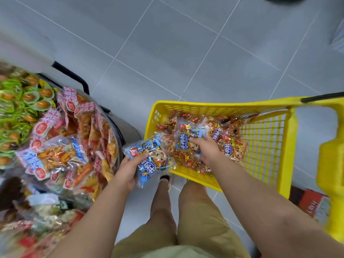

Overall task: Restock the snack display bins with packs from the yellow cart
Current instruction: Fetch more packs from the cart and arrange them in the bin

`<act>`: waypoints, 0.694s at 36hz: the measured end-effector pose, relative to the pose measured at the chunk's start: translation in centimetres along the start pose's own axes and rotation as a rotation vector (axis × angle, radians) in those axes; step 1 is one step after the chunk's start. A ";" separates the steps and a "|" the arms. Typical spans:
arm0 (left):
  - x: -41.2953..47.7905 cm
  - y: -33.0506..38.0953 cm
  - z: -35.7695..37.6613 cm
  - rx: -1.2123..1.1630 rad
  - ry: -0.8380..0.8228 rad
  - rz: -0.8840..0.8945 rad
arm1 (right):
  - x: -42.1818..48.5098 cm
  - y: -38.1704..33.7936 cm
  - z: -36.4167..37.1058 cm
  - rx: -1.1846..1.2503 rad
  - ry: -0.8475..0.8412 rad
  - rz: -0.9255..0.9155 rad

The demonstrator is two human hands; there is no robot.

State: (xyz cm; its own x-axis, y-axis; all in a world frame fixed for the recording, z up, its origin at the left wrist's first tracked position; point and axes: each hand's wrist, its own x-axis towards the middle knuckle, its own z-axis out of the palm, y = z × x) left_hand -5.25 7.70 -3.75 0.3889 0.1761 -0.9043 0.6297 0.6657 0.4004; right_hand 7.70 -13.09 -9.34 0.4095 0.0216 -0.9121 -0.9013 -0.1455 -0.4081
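A grey tiled floor point(186, 43) fills the upper part of the view. On the right stands the yellow perforated plastic cart basket point(204, 106), with a black handle bar point(323, 96) at its far right end. Its floor is partly covered with shiny red-and-gold snack packs point(232, 146). On the left is the round display bin point(116, 135), heaped with red-and-white printed clear packs point(70, 101) and, further left, green-rimmed packs point(28, 97); the nearer sections are blurred.

The person stands between the two, and their legs in khaki shorts point(201, 220) are visible below.

The left hand point(128, 170) hovers in the gap between bin and cart. Its fingers and thumb are curled round a blue shiny snack pack with a cartoon face point(152, 157), which is held just beside the cart's near corner and above the floor.

The right hand point(204, 149) reaches into the cart and grips a second blue pack point(188, 135) that lies on the red-and-gold pile, its thumb across the top.
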 end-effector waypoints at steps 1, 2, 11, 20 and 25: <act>-0.5 0.1 0.0 -0.009 0.004 0.007 | -1.0 0.0 -0.3 0.036 -0.032 -0.001; -1.1 0.1 0.0 -0.019 0.008 0.014 | -2.0 0.0 -0.5 0.081 -0.063 -0.010; -8.3 -0.3 -0.9 -0.077 0.140 0.110 | -9.7 -2.2 0.4 -0.014 -0.284 -0.179; -15.7 -3.4 -5.1 -0.324 0.354 0.239 | -16.2 -3.0 7.4 -0.079 -0.517 -0.122; -20.2 -6.1 -8.7 -0.404 0.533 0.269 | -19.3 -1.0 11.5 -0.283 -0.573 -0.238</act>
State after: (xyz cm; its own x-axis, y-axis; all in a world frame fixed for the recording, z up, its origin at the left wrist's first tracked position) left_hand -22.80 6.44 10.79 0.0495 0.6327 -0.7728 0.2204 0.7477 0.6263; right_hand -0.92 -2.01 8.26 0.3820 0.5941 -0.7079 -0.6926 -0.3231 -0.6449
